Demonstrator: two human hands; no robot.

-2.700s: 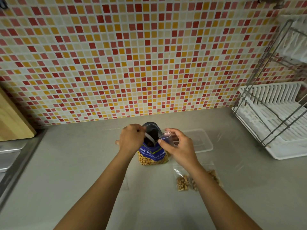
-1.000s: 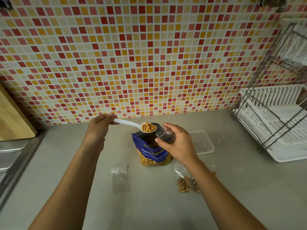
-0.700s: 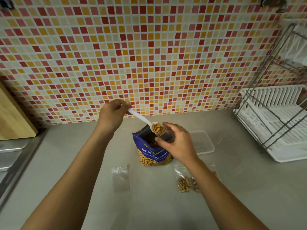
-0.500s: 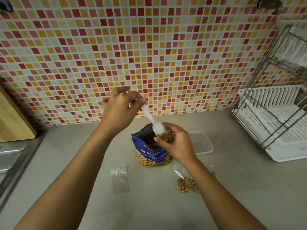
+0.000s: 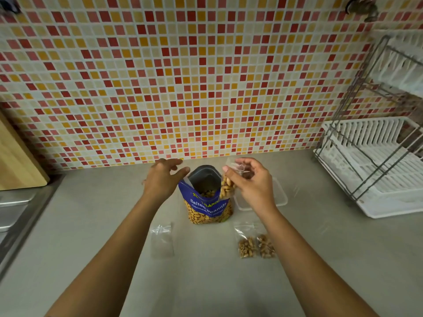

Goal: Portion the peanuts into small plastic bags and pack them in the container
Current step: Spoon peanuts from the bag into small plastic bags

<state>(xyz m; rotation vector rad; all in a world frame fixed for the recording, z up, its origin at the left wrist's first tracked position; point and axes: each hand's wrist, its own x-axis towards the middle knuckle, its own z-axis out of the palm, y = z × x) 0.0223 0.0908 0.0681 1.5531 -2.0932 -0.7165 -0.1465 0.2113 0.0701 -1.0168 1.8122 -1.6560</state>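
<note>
Your left hand (image 5: 163,178) hovers open with its fingers straight, just beside the mouth of the peanut bag (image 5: 207,207), and holds nothing. Your right hand (image 5: 251,183) pinches the top of a small bag (image 5: 227,186) partly filled with peanuts. It hangs at the right edge of the peanut bag, which stands upright on the counter (image 5: 320,259). The clear container (image 5: 282,199) sits just to its right, behind your right wrist. Two filled bags (image 5: 246,247) lie side by side nearer you. An empty bag (image 5: 161,240) lies to their left.
</note>
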